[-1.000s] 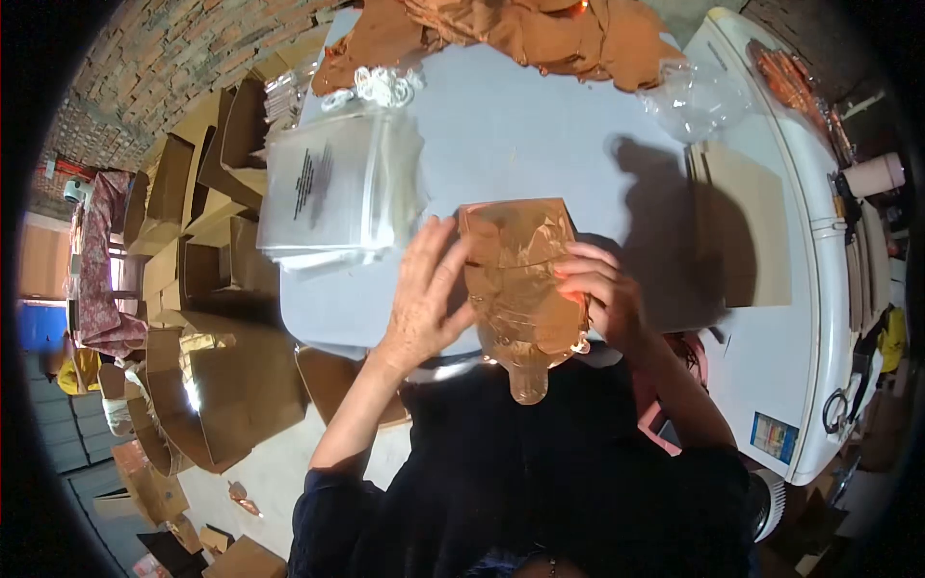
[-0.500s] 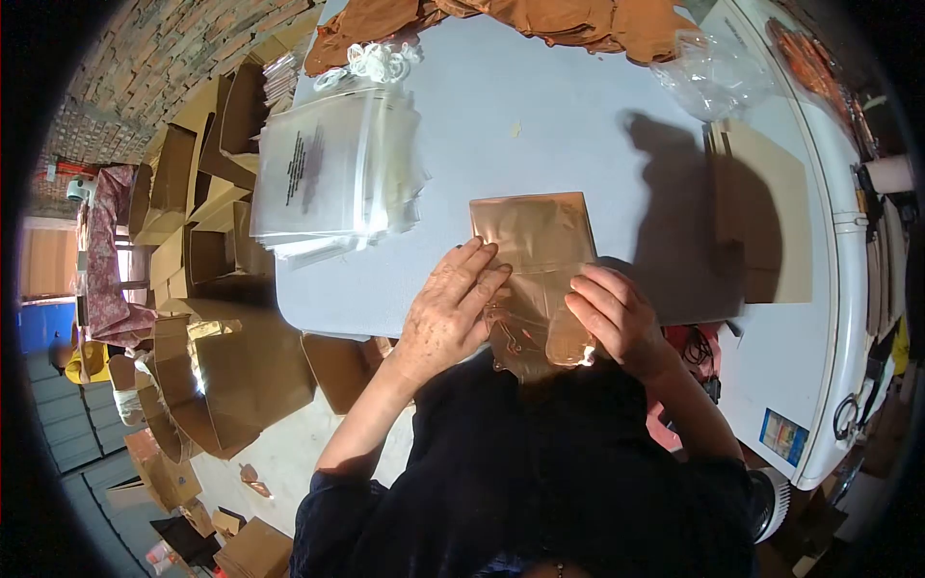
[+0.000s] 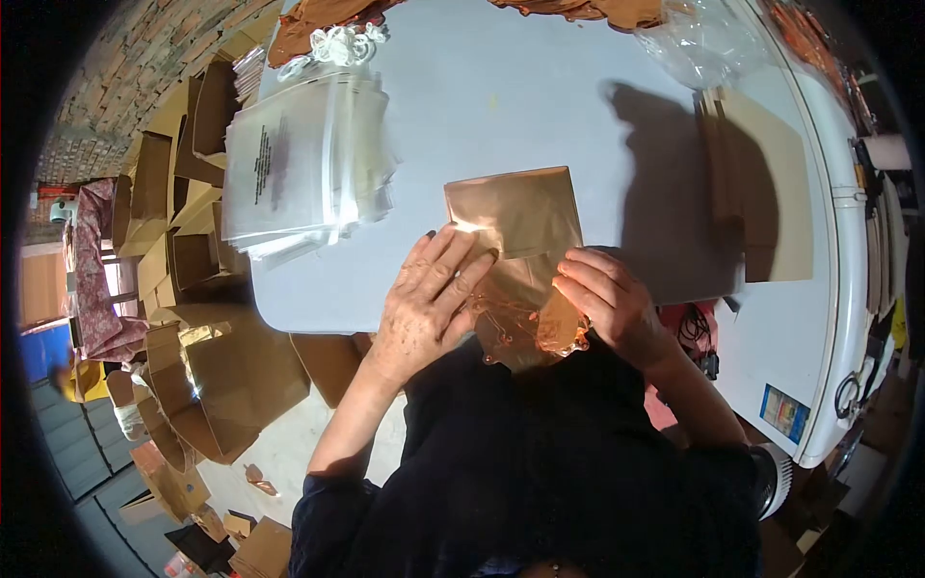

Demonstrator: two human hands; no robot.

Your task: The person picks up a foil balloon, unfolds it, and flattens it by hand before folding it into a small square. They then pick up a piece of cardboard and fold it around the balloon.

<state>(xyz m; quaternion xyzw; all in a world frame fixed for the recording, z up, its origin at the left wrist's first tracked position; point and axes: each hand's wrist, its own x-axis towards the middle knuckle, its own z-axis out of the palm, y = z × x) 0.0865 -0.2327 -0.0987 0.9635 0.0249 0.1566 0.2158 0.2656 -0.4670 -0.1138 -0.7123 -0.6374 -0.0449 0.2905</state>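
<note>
A shiny copper-coloured folded sheet (image 3: pixel 525 207) lies at the near edge of the table, tilted slightly. Its upper part is a smooth rectangle, while the lower part hangs toward my body with a wavy, crinkled edge. My left hand (image 3: pixel 434 289) rests on its left side, fingers stretched out and lying flat. At the right side, my right hand (image 3: pixel 612 299) has its fingers bent together over the sheet's edge; its thumb is hidden. Further left on the table is a stack of clear plastic bags (image 3: pixel 299 164) with dark print.
White ties (image 3: pixel 347 43) sit behind the bags. Rust-brown material (image 3: pixel 588 10) lies along the table's far edge, near crumpled clear plastic (image 3: pixel 703 48). Flat cardboard (image 3: pixel 771 193) is at right. Open cardboard boxes (image 3: pixel 246 385) crowd the floor at left.
The sheet has turned slightly, and its top edge now slants up to the right. My left hand has shifted a little left in view. The whole view has also moved slightly.
</note>
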